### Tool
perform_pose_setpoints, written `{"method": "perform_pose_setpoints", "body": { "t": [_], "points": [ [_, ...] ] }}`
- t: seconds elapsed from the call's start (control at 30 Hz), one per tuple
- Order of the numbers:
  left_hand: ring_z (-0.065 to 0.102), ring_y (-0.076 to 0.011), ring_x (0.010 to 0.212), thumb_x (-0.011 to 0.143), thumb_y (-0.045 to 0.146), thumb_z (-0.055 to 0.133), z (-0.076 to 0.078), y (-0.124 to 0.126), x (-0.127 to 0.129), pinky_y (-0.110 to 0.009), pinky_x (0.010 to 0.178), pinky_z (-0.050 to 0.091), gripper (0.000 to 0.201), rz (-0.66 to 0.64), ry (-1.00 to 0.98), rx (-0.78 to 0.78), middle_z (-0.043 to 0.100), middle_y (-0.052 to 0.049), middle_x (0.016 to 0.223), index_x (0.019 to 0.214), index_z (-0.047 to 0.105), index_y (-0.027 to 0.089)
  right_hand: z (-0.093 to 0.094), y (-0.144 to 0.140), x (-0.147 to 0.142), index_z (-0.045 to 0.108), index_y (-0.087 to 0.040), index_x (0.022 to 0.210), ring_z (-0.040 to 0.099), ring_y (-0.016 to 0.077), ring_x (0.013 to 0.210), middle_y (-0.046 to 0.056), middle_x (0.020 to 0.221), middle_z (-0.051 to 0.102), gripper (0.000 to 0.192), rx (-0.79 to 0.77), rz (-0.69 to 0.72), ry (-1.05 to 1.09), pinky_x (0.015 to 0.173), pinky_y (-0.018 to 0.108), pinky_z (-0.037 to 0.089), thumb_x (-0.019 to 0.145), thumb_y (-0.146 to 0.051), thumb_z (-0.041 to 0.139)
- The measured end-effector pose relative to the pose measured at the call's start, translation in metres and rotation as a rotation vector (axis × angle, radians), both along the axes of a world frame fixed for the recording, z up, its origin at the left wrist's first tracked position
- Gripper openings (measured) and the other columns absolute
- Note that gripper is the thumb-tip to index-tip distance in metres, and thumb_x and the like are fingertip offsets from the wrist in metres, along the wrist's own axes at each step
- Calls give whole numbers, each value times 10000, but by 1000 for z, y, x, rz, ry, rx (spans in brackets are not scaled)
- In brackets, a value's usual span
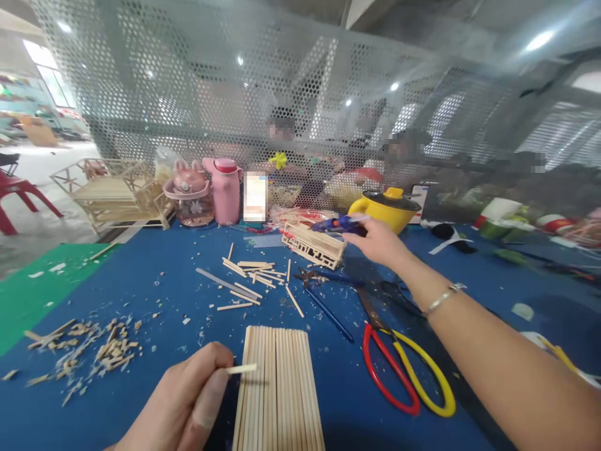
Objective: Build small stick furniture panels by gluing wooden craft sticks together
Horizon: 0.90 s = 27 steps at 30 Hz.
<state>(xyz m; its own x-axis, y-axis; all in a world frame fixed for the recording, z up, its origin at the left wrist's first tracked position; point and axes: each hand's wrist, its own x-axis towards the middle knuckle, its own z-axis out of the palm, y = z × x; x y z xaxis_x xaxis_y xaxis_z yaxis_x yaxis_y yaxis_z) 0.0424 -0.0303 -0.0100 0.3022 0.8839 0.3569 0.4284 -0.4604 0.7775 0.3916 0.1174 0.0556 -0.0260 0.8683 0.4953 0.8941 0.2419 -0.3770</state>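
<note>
My left hand [188,398] is closed in a pinch on a short wooden stick [243,369], whose free end points right. That end is above the left side of a flat panel of round wooden sticks [277,394] laid side by side. Farther off, my right hand [378,241] has its fingers closed around a blue glue gun [339,224]; part of the gun is hidden by the hand. The gun is over a small wooden lattice piece [313,244]. Below that hand lie blue-handled pliers [328,313] and scissors [389,351] with one red and one yellow handle loop.
Loose short sticks [258,272] lie mid-table, and wood offcuts [115,347] with glue threads on the left. Along the back stand a wooden model [113,194], a pink bottle [226,191], a phone [255,195] and a yellow pot [389,210], before a perforated metal screen [211,94].
</note>
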Motion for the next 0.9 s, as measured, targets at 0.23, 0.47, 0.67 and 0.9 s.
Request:
{"method": "perform_pose_setpoints", "body": {
  "t": [0.23,0.47,0.67,0.9],
  "points": [
    [574,-114,666,915,292,406,-6,19,-8,-193,627,462,188,-111,102,-6,626,14,754,873,582,240,-11,43,-5,708,-219,938,676,230,853,32,916,737,343,-129,94,-29,787,346,525,643,-62,634],
    [595,-84,648,888,239,492,-8,24,-14,-170,600,445,136,-91,108,142,647,32,732,894,628,248,20,-25,-23,643,-129,1005,645,217,874,139,990,698,300,120,-50,65,812,383,485,816,-89,415],
    [556,-80,598,862,179,530,6,25,7,-173,563,430,111,-115,102,373,611,14,672,889,637,191,-6,-136,-102,646,-228,970,630,153,734,2,821,710,181,215,471,-180,876,394,398,797,-280,631],
    [556,-99,589,846,222,572,9,32,28,-199,551,433,104,-136,116,421,612,-4,644,830,650,156,-30,-140,-105,637,-212,749,589,95,600,-47,654,661,68,183,493,-81,911,391,361,809,-182,625]
  ]
}}
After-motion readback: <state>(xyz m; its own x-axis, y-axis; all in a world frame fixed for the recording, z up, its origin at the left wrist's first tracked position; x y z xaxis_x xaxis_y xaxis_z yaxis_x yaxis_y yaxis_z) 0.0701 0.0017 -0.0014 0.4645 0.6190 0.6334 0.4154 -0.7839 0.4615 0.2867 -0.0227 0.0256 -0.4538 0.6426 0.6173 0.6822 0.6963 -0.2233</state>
